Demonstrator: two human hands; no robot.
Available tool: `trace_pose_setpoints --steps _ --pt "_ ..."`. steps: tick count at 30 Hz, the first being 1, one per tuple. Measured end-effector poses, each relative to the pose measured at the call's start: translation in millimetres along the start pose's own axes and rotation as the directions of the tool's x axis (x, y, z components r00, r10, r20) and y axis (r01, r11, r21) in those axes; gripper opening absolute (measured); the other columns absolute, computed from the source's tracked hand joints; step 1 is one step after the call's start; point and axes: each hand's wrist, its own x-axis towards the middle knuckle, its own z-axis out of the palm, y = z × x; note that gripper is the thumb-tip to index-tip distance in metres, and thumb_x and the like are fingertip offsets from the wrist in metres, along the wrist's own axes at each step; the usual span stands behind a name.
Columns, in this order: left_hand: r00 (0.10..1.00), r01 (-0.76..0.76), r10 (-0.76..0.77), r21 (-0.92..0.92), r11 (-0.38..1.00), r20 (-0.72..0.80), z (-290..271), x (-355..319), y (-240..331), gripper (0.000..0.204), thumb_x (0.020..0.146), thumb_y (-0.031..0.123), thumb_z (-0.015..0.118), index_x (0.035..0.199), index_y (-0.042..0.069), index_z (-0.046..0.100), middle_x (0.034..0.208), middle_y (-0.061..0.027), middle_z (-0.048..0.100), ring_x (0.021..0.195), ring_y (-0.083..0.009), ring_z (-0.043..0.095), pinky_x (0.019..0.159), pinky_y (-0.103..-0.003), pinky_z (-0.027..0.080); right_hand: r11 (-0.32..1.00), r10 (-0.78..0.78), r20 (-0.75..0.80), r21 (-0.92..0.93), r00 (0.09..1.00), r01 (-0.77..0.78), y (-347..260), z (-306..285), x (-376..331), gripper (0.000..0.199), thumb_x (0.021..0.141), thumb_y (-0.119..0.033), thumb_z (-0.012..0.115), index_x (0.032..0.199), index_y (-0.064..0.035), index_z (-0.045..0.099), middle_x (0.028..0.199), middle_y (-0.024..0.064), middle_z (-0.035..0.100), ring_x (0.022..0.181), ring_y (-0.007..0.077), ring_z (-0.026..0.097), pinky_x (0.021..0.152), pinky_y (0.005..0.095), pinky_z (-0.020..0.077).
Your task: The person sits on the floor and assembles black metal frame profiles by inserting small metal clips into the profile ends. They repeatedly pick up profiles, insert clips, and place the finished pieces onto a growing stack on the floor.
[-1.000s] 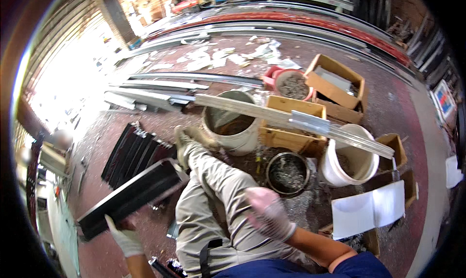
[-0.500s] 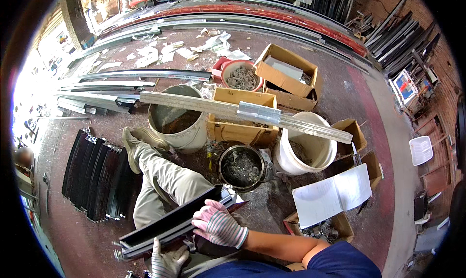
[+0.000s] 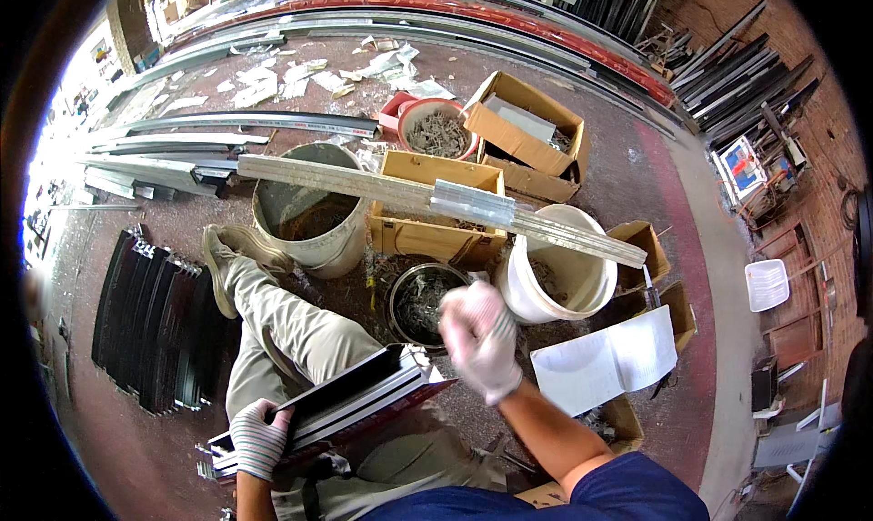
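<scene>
A black metal profile (image 3: 355, 398) with silvery grooved edges lies slantwise across my lap. My left hand (image 3: 258, 437), in a striped knit glove, is closed round its lower left end, thumb over the top edge. My right hand (image 3: 482, 344), in a pink-and-white glove, is in the air just right of a round metal pot (image 3: 393, 314). Motion smears its fingers, so whether they hold anything is hidden. Small dark metal pieces fill much of the pot. To the left, several black profiles (image 3: 150, 325) lie side by side on the floor.
A wooden board (image 3: 364, 185) with a metal piece on it bridges a grey bucket (image 3: 341, 255) and a white bucket (image 3: 582, 305), passing over a wooden box (image 3: 400, 239). Open papers (image 3: 605, 362) lie at right. Beyond stand a red tub (image 3: 391, 116) and cardboard boxes (image 3: 518, 125).
My right hand has left the profile and moved up and right toward the metal pot. My left hand has shifted to grip the profile's lower left end. The view has turned slightly.
</scene>
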Motion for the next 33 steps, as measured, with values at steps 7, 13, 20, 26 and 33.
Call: trace_pose_setpoints --steps 7,13,20,26,33 --pt "1.0 -0.01 0.01 -0.014 1.0 -0.001 0 12 5 0.027 0.074 0.031 0.079 0.072 0.007 0.067 0.068 -0.0149 0.065 0.065 -0.0327 0.064 0.063 -0.04 0.05 0.78 0.483 0.49 -0.617 0.726 -0.103 240 86 -69 0.024 0.083 -0.031 0.061 0.095 -0.016 0.074 0.102 0.0117 0.07 0.1 0.031 0.065 0.089 0.0421 0.0507" --pt "0.994 -0.105 0.103 -0.07 0.992 -0.024 -12 17 12 0.029 0.076 0.037 0.076 0.073 0.009 0.067 0.069 -0.0135 0.065 0.069 -0.0337 0.065 0.064 -0.044 0.051 0.609 0.638 0.639 -0.76 0.429 0.227 318 157 -121 0.026 0.087 -0.02 0.054 0.092 -0.0115 0.077 0.099 0.0148 0.073 0.09 0.0312 0.071 0.077 0.043 0.0566" --pt "0.997 -0.067 0.067 0.016 0.998 0.043 -16 8 -2 0.041 0.08 0.048 0.071 0.07 0.008 0.066 0.065 -0.0153 0.064 0.064 -0.0348 0.065 0.061 -0.044 0.05 0.652 0.598 0.758 -0.649 0.26 0.393 323 152 -116 0.031 0.088 -0.03 0.052 0.09 -0.0094 0.076 0.097 0.0151 0.072 0.093 0.0304 0.07 0.076 0.047 0.0529" --pt "0.994 -0.092 0.092 0.009 0.996 0.054 -18 17 3 0.041 0.081 0.049 0.068 0.072 0.008 0.067 0.069 -0.0158 0.065 0.069 -0.0363 0.065 0.063 -0.045 0.05 0.598 0.591 0.729 -0.683 0.345 0.419 377 144 -121 0.031 0.088 -0.029 0.052 0.09 -0.0099 0.076 0.096 0.0157 0.072 0.095 0.031 0.07 0.078 0.0476 0.0529" --pt "0.992 -0.013 0.009 0.03 0.999 0.128 -26 -9 1 0.045 0.086 0.051 0.063 0.079 0.008 0.067 0.071 -0.017 0.066 0.072 -0.0373 0.066 0.067 -0.047 0.051 0.659 0.66 0.548 -0.751 0.514 -0.045 284 135 -83 0.027 0.078 -0.023 0.07 0.098 -0.0053 0.066 0.095 0.0217 0.069 0.094 0.0403 0.066 0.083 0.0474 0.0518"
